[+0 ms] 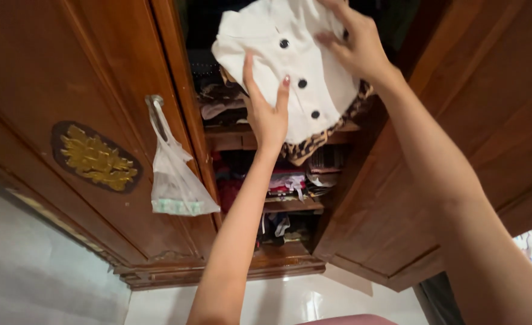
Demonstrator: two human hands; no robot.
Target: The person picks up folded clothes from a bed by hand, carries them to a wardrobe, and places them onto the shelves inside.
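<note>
Open wooden wardrobe (85, 78) with crammed shelves, folded white buttoned garment (305, 66) raised before its upper shelf, leopard-print cloth (314, 143) beneath it, left hand (267, 114) flat underneath with fingers spread, right hand (355, 42) gripping its top, plastic bag (175, 180) hung on door handle

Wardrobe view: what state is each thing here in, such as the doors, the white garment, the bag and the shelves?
Wardrobe doors: open.
White garment: folded, buttoned, held up by both hands.
Leopard-print cloth: under the white garment, edge showing.
Plastic bag: hanging from the door handle, something pale inside.
Shelves: crammed with clothes.
Left hand: flat under the garment.
Right hand: gripping its top.
</note>
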